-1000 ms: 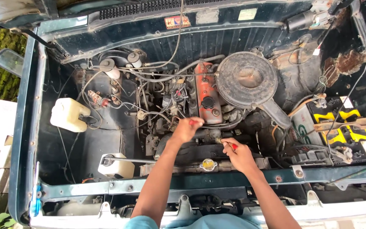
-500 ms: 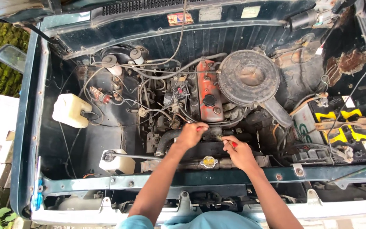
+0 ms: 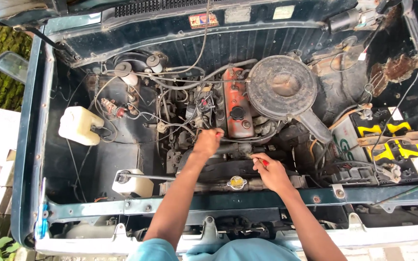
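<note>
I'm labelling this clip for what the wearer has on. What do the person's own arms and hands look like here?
Both arms are bare from the upper arm down to the left hand and the right hand: no gloves, no watch and no rings that can be made out. At the bottom edge a light blue short-sleeved top shows, its sleeves ending high on the arms.

Red-and-yellow rectangular sticker (image 3: pixel 203 20) on raised hood, two pale rectangular labels (image 3: pixel 283 12) beside it, yellow-and-black label (image 3: pixel 388 140) atop battery.
</note>
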